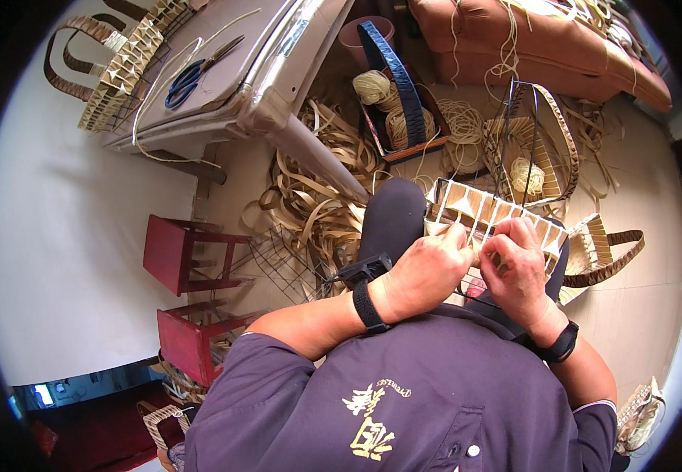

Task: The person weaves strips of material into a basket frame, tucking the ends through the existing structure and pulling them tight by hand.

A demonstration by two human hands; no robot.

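A half-woven basket [466, 198] rests across my thighs, its dark wire frame wrapped with tan strips and white cord. My left hand [431, 269] is closed in a pinch at its near side, the fingertips on a pale weaving strip. Close by on the right, my right hand [516, 259] also pinches at the strip, thumb and fingers bent together. The fingers hide the exact spot where the strip passes through the frame. Black bands circle both my wrists.
Scissors [191, 81] with blue handles lie on the table [278, 75] at upper left. Loose tan strips [317, 181] heap on the floor. A box with a blue handle [396, 86] holds cord balls. Red stools [172, 256] stand left; a handled basket [565, 145] sits far right.
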